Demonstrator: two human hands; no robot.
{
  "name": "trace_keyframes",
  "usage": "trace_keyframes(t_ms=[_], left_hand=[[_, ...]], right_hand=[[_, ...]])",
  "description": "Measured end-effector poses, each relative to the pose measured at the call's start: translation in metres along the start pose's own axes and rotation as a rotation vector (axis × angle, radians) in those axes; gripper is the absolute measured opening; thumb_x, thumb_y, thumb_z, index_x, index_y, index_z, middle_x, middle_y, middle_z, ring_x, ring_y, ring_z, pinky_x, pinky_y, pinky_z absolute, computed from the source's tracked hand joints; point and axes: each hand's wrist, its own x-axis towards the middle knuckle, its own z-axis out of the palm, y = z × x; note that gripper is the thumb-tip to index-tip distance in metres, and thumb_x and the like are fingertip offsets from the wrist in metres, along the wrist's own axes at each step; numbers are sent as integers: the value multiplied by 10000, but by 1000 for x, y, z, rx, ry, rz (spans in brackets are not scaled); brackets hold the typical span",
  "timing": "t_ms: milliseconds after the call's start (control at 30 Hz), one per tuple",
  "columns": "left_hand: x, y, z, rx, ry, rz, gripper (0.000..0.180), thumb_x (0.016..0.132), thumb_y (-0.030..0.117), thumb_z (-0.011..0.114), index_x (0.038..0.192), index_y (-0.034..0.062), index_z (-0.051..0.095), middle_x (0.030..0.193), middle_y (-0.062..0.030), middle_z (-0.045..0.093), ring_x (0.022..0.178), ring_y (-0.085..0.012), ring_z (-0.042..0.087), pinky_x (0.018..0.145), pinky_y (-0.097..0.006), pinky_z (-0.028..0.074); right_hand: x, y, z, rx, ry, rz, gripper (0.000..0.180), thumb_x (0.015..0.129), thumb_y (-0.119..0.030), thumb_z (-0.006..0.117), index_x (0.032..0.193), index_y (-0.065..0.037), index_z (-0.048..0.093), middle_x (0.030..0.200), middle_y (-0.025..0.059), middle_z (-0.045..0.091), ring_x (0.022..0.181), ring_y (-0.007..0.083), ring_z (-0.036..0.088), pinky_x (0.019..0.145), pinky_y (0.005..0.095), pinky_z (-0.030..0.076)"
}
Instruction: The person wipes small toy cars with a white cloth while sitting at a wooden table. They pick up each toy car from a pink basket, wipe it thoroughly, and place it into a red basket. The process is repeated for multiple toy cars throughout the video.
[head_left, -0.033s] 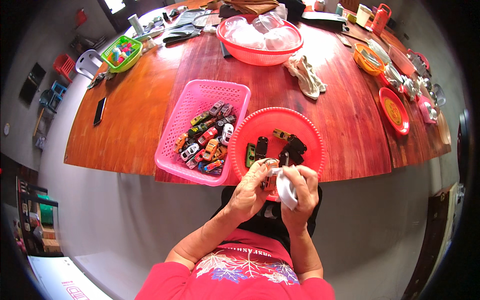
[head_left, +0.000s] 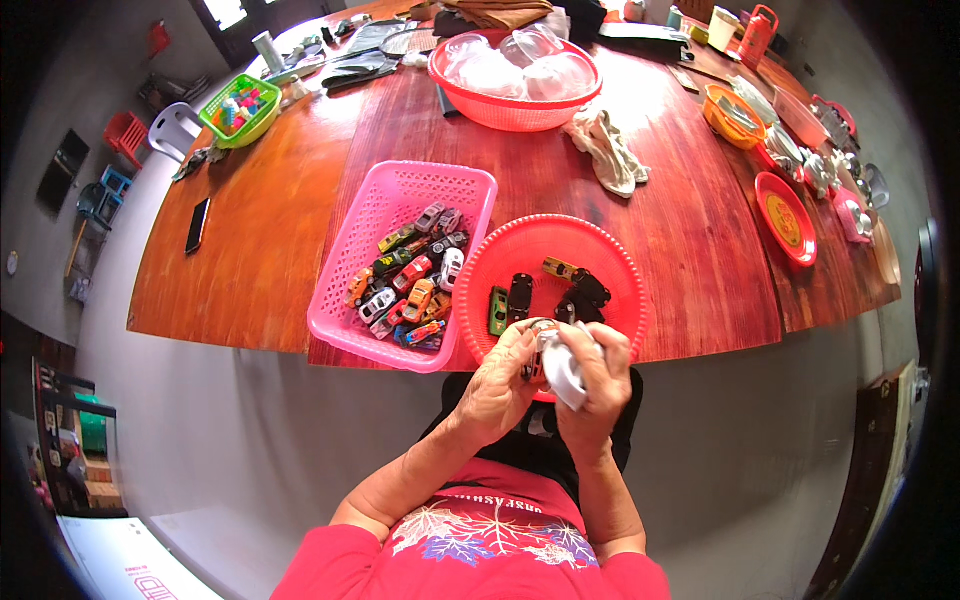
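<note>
While the left hand grips a small toy car between thumb and fingers, the right hand holds a bunched whitish cloth up against it. The two hands are close together, both closed round what they hold, over the near edge of a red basin; fingers and cloth hide much of the car.

Taking the clock from the basin's middle, a green car lies at eight o'clock, a black car beside it near nine, a yellow car at twelve and a cluster of dark cars around three.

Taking it from the hands, a pink basket stands at ten o'clock, just beside the basin, with a pile of mixed toy cars inside. Farther out at ten lies a phone on the wooden surface. A large red basket of clear plastic items is at twelve, a crumpled pale cloth towards one, and a red plate at two.
</note>
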Motion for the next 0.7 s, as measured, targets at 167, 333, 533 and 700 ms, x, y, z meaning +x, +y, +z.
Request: trace_keyframes(t_ms=[167,333,533,700], left_hand=[[6,0,-5,-58,-15,64,254,980,194,438,1193,60,470,1119,-75,563,1053,-177,549,922,-326,450],[7,3,-13,-116,63,66,261,979,252,446,1124,59,546,1041,-90,613,969,-198,591,844,-339,496],[8,-7,-19,-201,65,25,287,978,284,448,1081,42,564,1000,-92,636,905,-195,618,811,-336,511],[8,-15,-5,-119,102,68,308,1009,285,356,1157,62,508,1069,-73,601,984,-174,592,893,-327,479]], right_hand=[[-21,-3,10,-50,-88,-49,509,657,32,689,1159,5,604,1058,177,515,979,321,518,832,379,451],[-45,1,9,112,-91,38,417,633,45,723,1042,2,653,976,138,556,844,267,575,707,334,500],[-23,5,-7,223,2,196,391,643,78,662,1020,-24,653,937,128,586,797,246,606,676,315,497],[-7,1,12,86,-68,70,472,653,42,663,1121,13,609,1065,189,545,949,323,556,816,379,465]])
